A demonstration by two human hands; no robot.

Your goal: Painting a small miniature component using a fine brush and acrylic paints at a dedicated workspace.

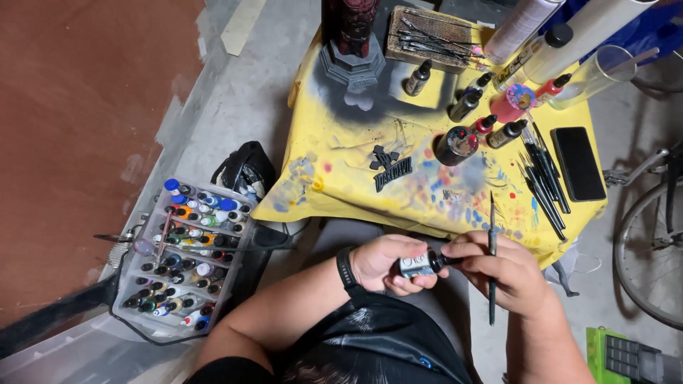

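Observation:
My left hand (388, 262) grips a small paint bottle (418, 264) lying sideways, just below the near edge of the yellow paint-spattered table cover (341, 153). My right hand (502, 272) pinches the bottle's dark cap (450, 257) with thumb and forefinger, and a thin black paintbrush (491, 259) stands upright between its other fingers. A black wristband sits on my left wrist. A flat black painted piece (390, 169) lies on the cover ahead of my hands.
Several small paint bottles (469, 107) and a row of brushes (544, 174) stand at the table's right, beside a black phone (578, 163). A dark statue on a grey base (351, 60) is at the back. A clear tray of paint bottles (181, 252) sits left on the floor; a bicycle wheel (651, 249) right.

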